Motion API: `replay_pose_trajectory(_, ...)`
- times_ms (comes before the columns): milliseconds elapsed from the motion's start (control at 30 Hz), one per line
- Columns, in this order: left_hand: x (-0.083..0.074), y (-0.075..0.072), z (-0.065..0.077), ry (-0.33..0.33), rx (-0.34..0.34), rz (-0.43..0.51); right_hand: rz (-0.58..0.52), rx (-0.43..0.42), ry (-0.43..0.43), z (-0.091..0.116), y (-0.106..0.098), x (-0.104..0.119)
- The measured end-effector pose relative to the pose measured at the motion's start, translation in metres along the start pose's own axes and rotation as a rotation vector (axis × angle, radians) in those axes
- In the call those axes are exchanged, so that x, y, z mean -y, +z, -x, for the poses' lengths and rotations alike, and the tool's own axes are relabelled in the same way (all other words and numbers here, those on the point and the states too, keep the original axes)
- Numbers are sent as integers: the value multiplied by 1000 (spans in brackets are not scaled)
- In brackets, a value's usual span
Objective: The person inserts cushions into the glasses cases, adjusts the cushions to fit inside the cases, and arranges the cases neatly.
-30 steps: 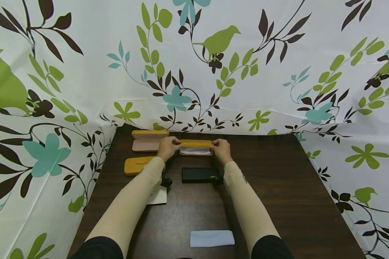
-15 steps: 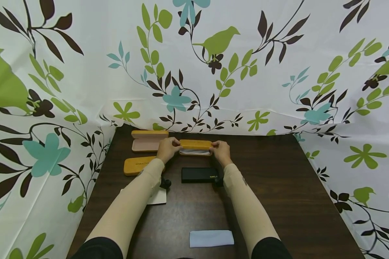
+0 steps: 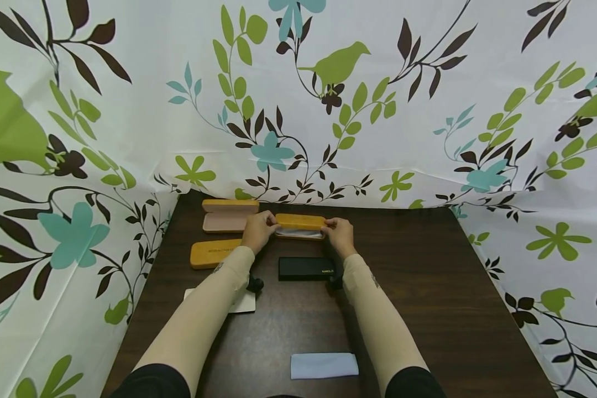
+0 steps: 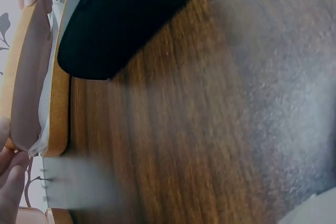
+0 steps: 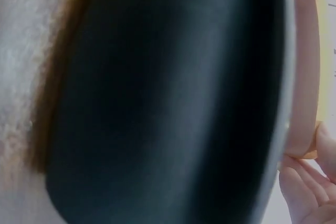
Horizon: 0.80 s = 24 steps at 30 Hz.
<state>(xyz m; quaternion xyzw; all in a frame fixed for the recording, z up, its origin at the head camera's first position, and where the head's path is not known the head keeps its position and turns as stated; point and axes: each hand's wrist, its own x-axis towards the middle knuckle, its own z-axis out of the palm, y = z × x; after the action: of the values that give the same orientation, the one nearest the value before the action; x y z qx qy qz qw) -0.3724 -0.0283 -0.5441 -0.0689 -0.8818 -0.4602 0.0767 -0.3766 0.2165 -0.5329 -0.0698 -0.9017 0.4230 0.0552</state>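
A yellow-orange glasses case (image 3: 300,222) lies at the back of the dark wooden table, its lid partly raised. Something whitish and soft shows inside it, and a pink lining (image 4: 30,82) is visible under the lid in the left wrist view. My left hand (image 3: 257,229) pinches the lid's left end between thumb and fingers. At the lid's right end, my right hand (image 3: 341,235) does the same. A long black case (image 3: 305,268) with small gold lettering lies in front, between my forearms, and fills much of the right wrist view.
Left of my left hand stand an open yellow case (image 3: 230,222) with pink lining and a closed yellow case (image 3: 211,254). A white flat item (image 3: 244,304) lies partly under my left forearm. Near the front is a folded pale blue cloth (image 3: 324,366). A patterned curtain (image 3: 298,138) borders the table's back.
Both hands keep their hold on the lid, which stays partly raised. The head view shifts very slightly; nothing else has visibly moved.
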Motion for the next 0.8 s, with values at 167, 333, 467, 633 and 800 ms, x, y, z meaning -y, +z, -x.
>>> replay_pose_trajectory(167, -1, 1, 3, 63, 7, -61, 70, -9, -16, 3, 2, -2)
replay_pose_trajectory(333, -2, -2, -1, 132, -22, -158, 118, -13, -75, 5, 3, -1)
replay_pose_trajectory(467, -7, -12, -4, 184, -59, -210, 107, -28, -96, 7, 0, 4)
replay_pose_trajectory(633, -15, -25, 5, 279, -27, -313, 147, 13, -118, 17, -15, 11)
replay_pose_trajectory(800, -30, -34, 36, 357, 98, -422, 241, 106, -156, 38, -36, 8)
